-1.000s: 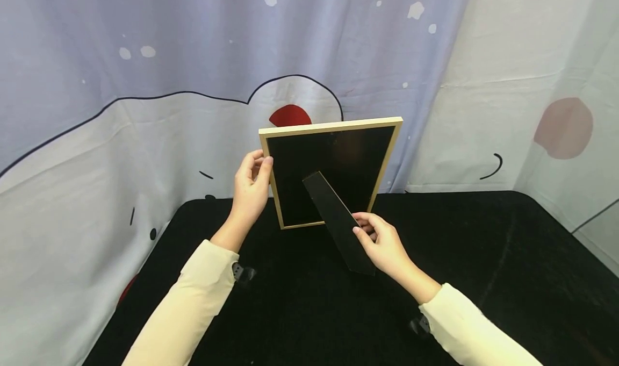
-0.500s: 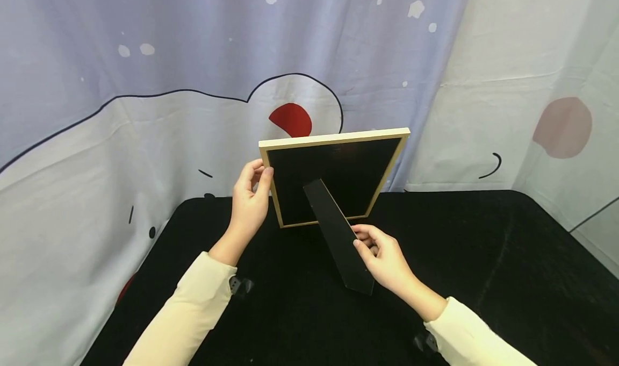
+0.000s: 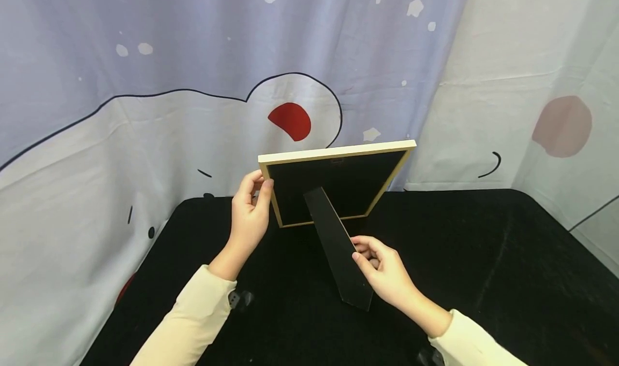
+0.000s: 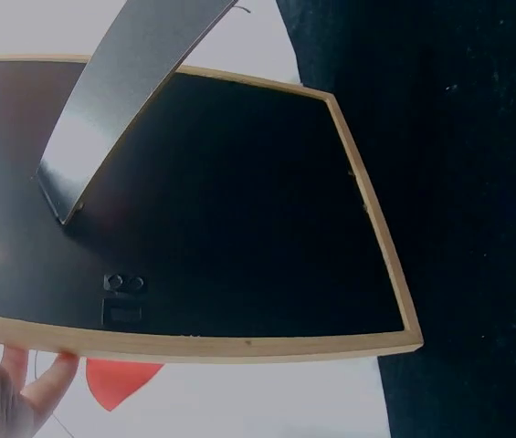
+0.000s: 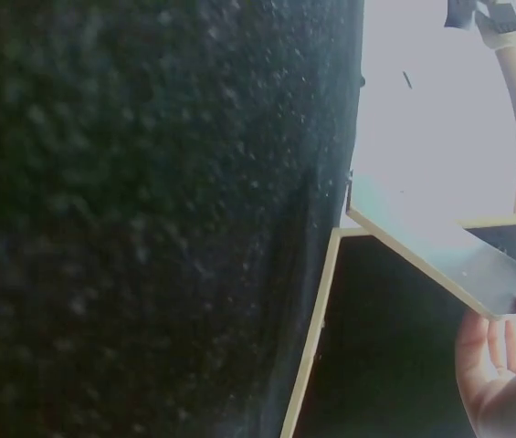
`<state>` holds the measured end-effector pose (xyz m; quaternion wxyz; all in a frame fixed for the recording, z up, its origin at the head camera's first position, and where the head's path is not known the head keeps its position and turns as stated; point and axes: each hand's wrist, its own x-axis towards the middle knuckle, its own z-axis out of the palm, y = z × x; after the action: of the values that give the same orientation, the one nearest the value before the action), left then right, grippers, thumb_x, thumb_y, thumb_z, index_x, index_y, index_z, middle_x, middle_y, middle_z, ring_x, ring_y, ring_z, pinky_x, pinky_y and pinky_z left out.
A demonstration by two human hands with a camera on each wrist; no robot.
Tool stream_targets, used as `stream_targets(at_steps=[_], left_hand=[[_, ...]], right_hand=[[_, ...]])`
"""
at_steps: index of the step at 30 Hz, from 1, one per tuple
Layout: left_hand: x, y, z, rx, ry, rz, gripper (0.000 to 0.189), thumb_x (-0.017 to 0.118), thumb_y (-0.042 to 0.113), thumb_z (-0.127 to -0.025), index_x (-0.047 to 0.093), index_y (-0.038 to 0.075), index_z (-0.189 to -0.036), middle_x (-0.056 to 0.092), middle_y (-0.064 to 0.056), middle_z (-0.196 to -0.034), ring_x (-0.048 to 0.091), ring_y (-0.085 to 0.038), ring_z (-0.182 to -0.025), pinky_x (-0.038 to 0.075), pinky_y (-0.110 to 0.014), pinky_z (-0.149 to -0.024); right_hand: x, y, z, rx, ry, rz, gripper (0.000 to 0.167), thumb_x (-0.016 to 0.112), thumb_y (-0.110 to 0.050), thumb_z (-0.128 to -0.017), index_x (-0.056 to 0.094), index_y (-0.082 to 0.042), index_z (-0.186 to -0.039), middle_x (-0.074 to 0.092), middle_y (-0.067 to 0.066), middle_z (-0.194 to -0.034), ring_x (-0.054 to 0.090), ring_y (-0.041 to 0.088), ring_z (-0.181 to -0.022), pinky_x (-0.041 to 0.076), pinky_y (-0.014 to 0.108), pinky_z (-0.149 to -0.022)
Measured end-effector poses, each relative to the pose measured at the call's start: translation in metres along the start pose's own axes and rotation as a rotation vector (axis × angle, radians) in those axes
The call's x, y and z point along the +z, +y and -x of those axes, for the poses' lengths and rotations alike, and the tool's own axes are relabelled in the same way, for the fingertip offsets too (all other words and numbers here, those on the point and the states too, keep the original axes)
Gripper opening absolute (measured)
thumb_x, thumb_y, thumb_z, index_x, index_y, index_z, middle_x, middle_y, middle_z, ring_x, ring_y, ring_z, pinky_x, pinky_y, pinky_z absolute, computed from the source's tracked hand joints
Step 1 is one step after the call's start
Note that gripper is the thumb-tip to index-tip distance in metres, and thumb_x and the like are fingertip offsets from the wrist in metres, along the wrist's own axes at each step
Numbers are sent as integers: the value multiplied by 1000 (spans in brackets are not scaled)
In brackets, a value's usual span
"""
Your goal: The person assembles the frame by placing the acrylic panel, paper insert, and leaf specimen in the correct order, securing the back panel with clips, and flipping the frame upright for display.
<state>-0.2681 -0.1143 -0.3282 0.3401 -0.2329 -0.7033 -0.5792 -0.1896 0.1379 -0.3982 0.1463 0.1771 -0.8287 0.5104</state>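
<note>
A picture frame (image 3: 290,193) with a light wood border and black backing stands on the black table, its back turned to me and its top tilted my way. My left hand (image 3: 249,210) grips its left edge between thumb and fingers. From the backing a black easel leg (image 3: 333,248) slants out toward me. My right hand (image 3: 384,272) pinches the right edge of this leg between thumb and fingers. In the left wrist view the leg (image 4: 121,100) rises from the backing, with small metal fittings (image 4: 123,297) near the border. The frame's front is hidden.
A black cloth (image 3: 483,258) covers the table, whose far edge lies just behind the frame. Beyond it hangs a pale curtain (image 3: 193,43) with a printed outline and a red patch (image 3: 292,122).
The frame's top has tipped toward me and lower, its bottom edge staying put. Both hands have come down with it, and the leg's free end has moved nearer to me.
</note>
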Motion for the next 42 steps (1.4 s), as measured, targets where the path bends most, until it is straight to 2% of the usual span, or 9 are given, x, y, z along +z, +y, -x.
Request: stream_targets(at_steps=[8,13,17,23,27,31,35,38,42], left_hand=[[0,-2,10,65,-5,50,18,53,-4,-95,58,-9,-111,59,-20,-98,54,-5,-89,48,-16,-69],[0,-2,15,89,-11,66,18,53,-7,-94,58,-8,-111,59,-18,-99,55,-5,-91,52,-22,-70],[-1,-2,19,107,-15,71,18,53,-9,-93,58,-9,-111,58,-18,-99,55,-5,-92,52,-20,-71],[-1,-1,22,109,-13,84,17,53,-6,-95,58,-9,-110,57,-17,-99,55,-7,-93,51,-16,-75],[-3,-2,23,96,-33,110,19,53,-2,-96,58,-9,-113,58,-7,-104,55,-9,-96,51,-17,-79],[-7,-4,25,18,-66,145,25,54,4,-97,55,-11,-117,57,8,-108,56,-6,-101,48,-17,-85],[-14,-7,26,-103,-128,175,32,51,8,-99,50,-11,-125,56,14,-113,54,-2,-107,44,-17,-93],[-18,-11,26,-183,-167,173,35,48,10,-101,48,-10,-129,56,6,-117,53,-2,-110,42,-17,-95],[-23,-20,26,-289,-194,177,38,43,15,-103,46,-10,-131,55,-13,-122,52,-1,-111,42,-23,-98]], right_hand=[[2,2,7,-8,-14,-21,26,61,4,-90,63,0,-115,67,6,-94,62,11,-84,53,23,-66],[3,2,11,6,-26,-33,25,61,4,-90,62,0,-115,66,6,-94,61,10,-84,53,22,-66],[3,3,13,8,-35,-38,25,61,3,-90,63,-1,-115,66,6,-95,61,10,-83,52,22,-65],[2,2,14,23,-45,-38,26,61,4,-90,63,-2,-115,67,6,-95,61,11,-83,53,23,-65],[1,-1,13,49,-56,-34,26,62,4,-89,63,-1,-114,68,6,-94,62,11,-82,53,23,-66],[-5,-6,10,62,-35,11,26,64,-1,-89,62,-1,-115,67,6,-96,62,13,-86,53,24,-69],[-17,-15,2,24,67,77,28,65,-4,-90,61,0,-117,65,8,-106,62,21,-96,53,29,-79],[-29,-24,-4,1,152,82,29,64,-5,-91,60,2,-118,62,11,-113,59,22,-103,51,25,-83],[-45,-38,-12,1,256,56,31,61,-6,-93,57,4,-122,58,15,-119,54,15,-106,44,12,-85]])
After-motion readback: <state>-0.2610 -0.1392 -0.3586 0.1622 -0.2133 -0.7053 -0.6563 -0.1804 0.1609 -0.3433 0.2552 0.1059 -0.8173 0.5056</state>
